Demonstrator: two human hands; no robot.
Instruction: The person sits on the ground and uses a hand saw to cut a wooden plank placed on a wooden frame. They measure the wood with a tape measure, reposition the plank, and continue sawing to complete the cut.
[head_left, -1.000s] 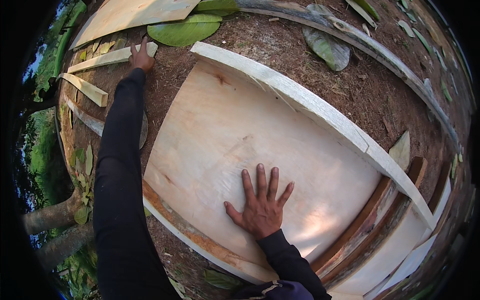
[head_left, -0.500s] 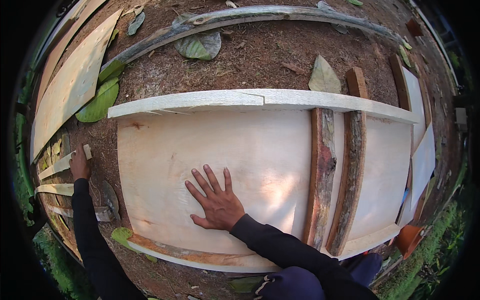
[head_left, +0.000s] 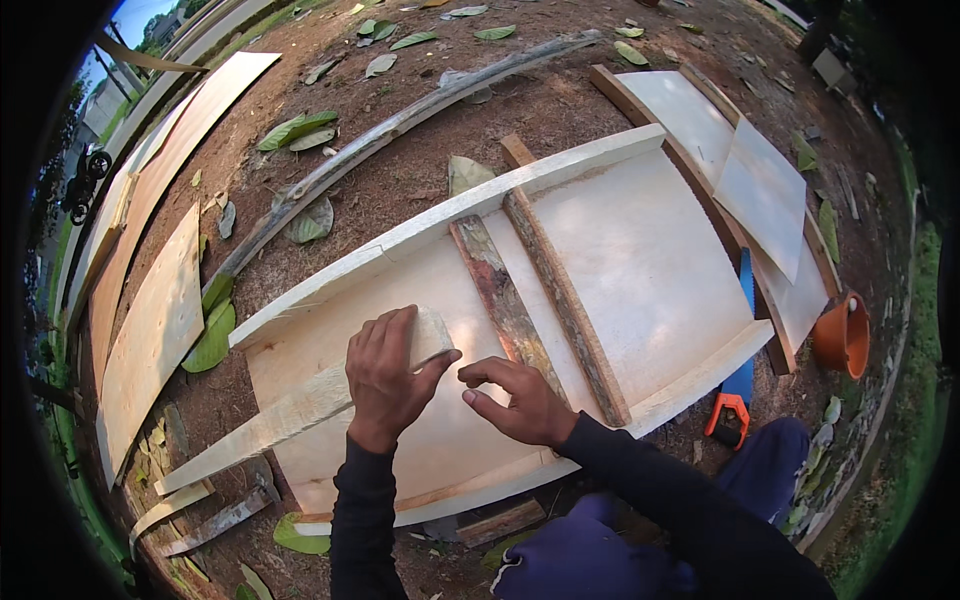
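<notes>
My left hand grips a long pale wooden plank near its right end, fingers over the top and thumb at the side. The plank slants over a shallow plywood panel, its other end reaching past the panel's left edge. Just right of the plank's end, my right hand hovers with thumb and forefinger parted and nothing visible between them. A pale wooden edge strip runs along the panel's far side. Two bark-edged wooden strips lie across its middle.
A saw with an orange handle rests right of the panel, near a terracotta pot. Another framed panel lies at the far right. Plywood sheets are at the left; a long pole lies beyond, among fallen leaves.
My left hand has brought the plank from the ground at left over the panel. My right hand has lifted from lying flat on the panel. The view has turned, now showing the saw.
</notes>
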